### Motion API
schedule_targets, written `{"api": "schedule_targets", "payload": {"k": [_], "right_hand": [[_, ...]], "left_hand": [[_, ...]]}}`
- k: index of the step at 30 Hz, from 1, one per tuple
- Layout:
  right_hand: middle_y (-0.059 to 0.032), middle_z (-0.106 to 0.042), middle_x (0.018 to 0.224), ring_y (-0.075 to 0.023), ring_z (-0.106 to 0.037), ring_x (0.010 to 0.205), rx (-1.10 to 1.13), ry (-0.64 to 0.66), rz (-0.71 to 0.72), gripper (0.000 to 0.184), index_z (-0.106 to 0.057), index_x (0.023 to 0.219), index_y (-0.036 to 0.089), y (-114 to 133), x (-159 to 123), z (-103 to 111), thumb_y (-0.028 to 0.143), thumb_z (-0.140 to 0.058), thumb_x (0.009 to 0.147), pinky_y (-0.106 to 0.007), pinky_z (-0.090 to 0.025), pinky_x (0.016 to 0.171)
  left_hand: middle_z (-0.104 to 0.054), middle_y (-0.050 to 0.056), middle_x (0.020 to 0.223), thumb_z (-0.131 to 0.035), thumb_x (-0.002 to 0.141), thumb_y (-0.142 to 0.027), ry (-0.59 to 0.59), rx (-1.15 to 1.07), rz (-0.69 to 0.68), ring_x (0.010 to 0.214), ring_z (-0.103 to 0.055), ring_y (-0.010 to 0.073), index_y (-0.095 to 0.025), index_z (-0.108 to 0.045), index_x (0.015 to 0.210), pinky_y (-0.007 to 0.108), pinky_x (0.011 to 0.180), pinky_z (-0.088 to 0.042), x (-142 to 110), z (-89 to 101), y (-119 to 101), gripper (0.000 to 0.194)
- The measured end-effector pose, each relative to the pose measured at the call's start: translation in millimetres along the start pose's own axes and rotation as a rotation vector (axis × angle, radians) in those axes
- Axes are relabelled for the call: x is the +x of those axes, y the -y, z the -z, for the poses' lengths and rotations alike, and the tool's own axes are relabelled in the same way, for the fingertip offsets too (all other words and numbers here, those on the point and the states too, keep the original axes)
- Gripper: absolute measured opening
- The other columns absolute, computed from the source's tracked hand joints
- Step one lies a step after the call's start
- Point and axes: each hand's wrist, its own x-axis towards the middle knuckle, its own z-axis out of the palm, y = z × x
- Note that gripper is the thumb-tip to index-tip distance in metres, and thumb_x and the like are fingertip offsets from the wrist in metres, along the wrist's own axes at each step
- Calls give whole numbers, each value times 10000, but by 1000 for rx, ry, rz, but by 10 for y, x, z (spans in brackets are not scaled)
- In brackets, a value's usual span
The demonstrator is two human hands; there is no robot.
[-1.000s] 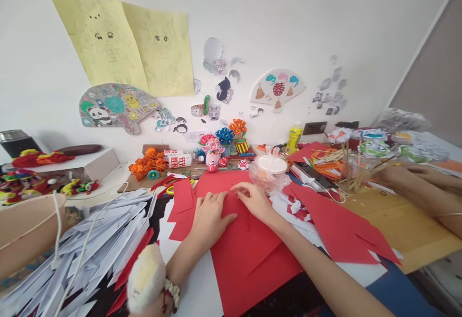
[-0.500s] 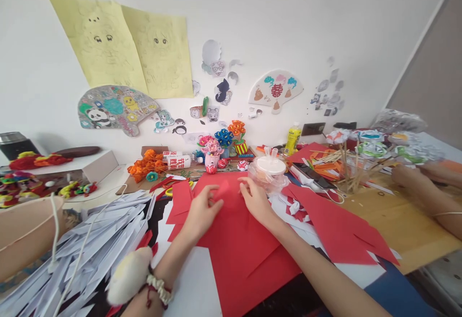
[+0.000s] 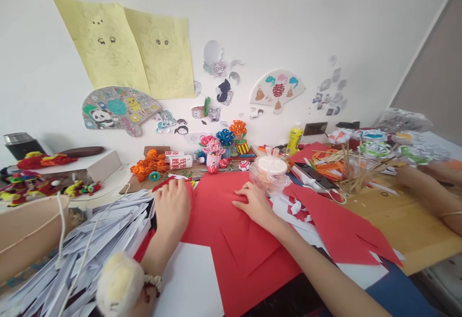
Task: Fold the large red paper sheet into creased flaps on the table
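Note:
My left hand (image 3: pixel 172 208) is over the small red paper pieces (image 3: pixel 191 192) at the left edge of the large red sheet. Its fingers curl down and away, and their tips are hidden, so what they hold cannot be made out. A plush toy (image 3: pixel 120 283) and a bracelet are on that wrist. My right hand (image 3: pixel 254 204) rests on or just above the large red paper (image 3: pixel 216 182), thumb and forefinger apart with nothing between them. Creased or cut red flaps (image 3: pixel 249 247) lie in front of it. White paper (image 3: pixel 191 278) is partly under the red.
Folded white paper strips (image 3: pixel 104 240) are heaped at left beside a tan container (image 3: pixel 29 225). A plastic-wrapped cup (image 3: pixel 270 170) stands beyond my right hand. Further right are red sheets (image 3: pixel 342 230), a phone (image 3: pixel 314 177), wooden sticks (image 3: pixel 355 177) and another person's arms (image 3: pixel 422 189).
My left hand has moved left and nearer me, from the middle of the red sheet to its left edge. The red piece by its fingers is gone from there. My right hand has barely moved.

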Motion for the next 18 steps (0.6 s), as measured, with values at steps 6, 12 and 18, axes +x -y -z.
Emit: {"api": "schedule_targets", "payload": {"k": [6, 12, 18], "right_hand": [[-51, -652, 1003, -206, -576, 976, 325, -101, -13, 261, -652, 983, 192, 69, 24, 62, 190, -641, 722, -337, -418, 880], [-28, -652, 929, -208, -597, 897, 823, -60, -75, 592, -514, 1211, 247, 130, 28, 140, 228, -694, 647, -328, -470, 774], [-62, -637, 1069, -252, -560, 1023, 1245, -106, -190, 451, -641, 993, 206, 150, 38, 163, 283, -769, 567, -339, -477, 805]], "left_hand": [[-634, 121, 1010, -422, 829, -413, 165, -457, -96, 992, -521, 295, -163, -597, 999, 390, 794, -374, -5, -113, -297, 348], [-673, 41, 778, -559, 708, -388, 328, -1041, -30, 744, -605, 193, -180, -622, 795, 288, 685, -429, 47, -109, -213, 235], [-626, 4, 718, -618, 670, -486, 475, -1408, 191, 670, -579, 152, -176, -543, 1057, 244, 587, -404, -16, 69, -276, 501]]}}
